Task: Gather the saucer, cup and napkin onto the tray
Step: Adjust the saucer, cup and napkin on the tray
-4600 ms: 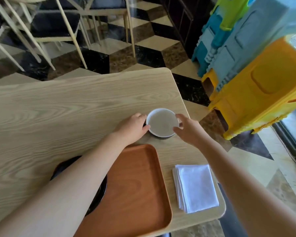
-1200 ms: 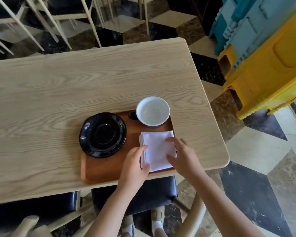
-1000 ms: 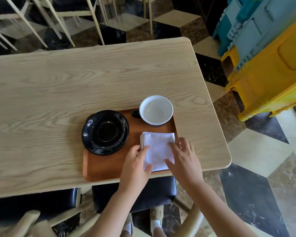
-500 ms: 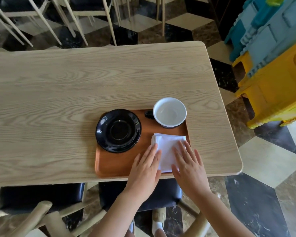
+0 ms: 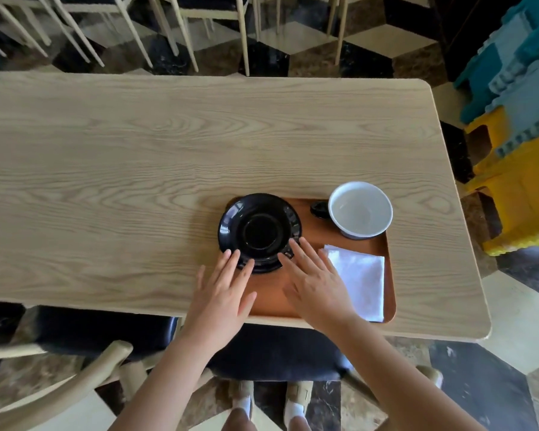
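An orange-brown tray (image 5: 311,241) lies at the table's near edge. On its left end sits a black saucer (image 5: 260,232). A cup (image 5: 360,209), white inside with a dark handle, stands at the tray's far right corner. A folded white napkin (image 5: 360,276) lies flat on the tray's right side. My left hand (image 5: 223,293) is flat and open, its fingertips at the saucer's near rim. My right hand (image 5: 313,281), also open with spread fingers, touches the saucer's near right rim and partly covers the napkin's left edge. Neither hand grips anything.
The light wooden table (image 5: 168,157) stretches left and back. Dark-seated chairs (image 5: 100,334) stand under the near edge, and pale chair legs (image 5: 181,29) behind the table. Stacked yellow and blue plastic stools (image 5: 523,119) stand to the right.
Both hands have left the napkin and moved left to the saucer's near rim. The napkin stays flat on the tray. The view has shifted so the tray sits further right.
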A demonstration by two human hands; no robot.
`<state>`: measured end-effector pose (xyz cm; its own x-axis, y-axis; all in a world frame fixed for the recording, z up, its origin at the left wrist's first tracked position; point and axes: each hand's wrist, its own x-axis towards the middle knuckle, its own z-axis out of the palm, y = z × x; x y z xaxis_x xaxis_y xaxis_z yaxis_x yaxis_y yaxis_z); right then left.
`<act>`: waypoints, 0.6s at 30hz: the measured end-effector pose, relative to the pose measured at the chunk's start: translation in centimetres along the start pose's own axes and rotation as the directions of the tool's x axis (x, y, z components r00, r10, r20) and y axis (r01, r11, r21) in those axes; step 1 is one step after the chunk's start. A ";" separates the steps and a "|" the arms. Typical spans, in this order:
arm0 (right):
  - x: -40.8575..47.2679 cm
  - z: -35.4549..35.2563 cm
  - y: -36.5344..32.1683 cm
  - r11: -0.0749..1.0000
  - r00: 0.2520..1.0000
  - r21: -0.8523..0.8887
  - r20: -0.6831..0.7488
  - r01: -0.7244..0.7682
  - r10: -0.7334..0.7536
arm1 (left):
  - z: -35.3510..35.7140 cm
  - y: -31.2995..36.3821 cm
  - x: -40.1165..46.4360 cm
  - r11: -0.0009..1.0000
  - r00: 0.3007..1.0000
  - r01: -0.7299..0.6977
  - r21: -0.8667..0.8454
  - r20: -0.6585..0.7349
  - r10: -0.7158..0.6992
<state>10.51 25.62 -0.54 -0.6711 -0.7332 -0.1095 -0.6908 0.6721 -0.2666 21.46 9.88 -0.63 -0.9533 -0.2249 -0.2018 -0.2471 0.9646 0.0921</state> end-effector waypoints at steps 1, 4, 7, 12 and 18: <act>0.0 0.2 -0.1 1.000 1.000 0.000 0.001 0.007 -0.007 | -0.1 -0.2 0.0 1.000 1.000 -0.008 0.007 -0.004 0.008; -0.2 0.3 0.0 1.000 1.000 0.009 -0.006 0.020 -0.019 | -0.2 -0.4 0.0 1.000 1.000 -0.019 0.019 -0.018 0.019; -0.4 0.3 -0.1 0.999 0.999 0.010 -0.007 0.038 -0.038 | 0.1 -0.8 -0.5 1.000 1.000 -0.019 0.000 -0.014 0.019; -1.8 0.7 -0.4 0.996 0.996 -0.004 0.009 0.089 -0.089 | 0.2 -0.9 -2.2 0.999 1.000 -0.016 -0.030 -0.001 0.016; -3.4 1.4 -0.9 0.997 0.996 -0.010 0.026 0.082 -0.082 | 0.6 -0.9 -3.9 0.999 1.000 -0.012 -0.040 0.026 0.013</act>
<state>13.83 27.34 -1.30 -0.6053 -0.7880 -0.1121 -0.7462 0.6108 -0.2646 25.48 10.01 -0.51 -0.9517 -0.2085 -0.2255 -0.2422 0.9610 0.1337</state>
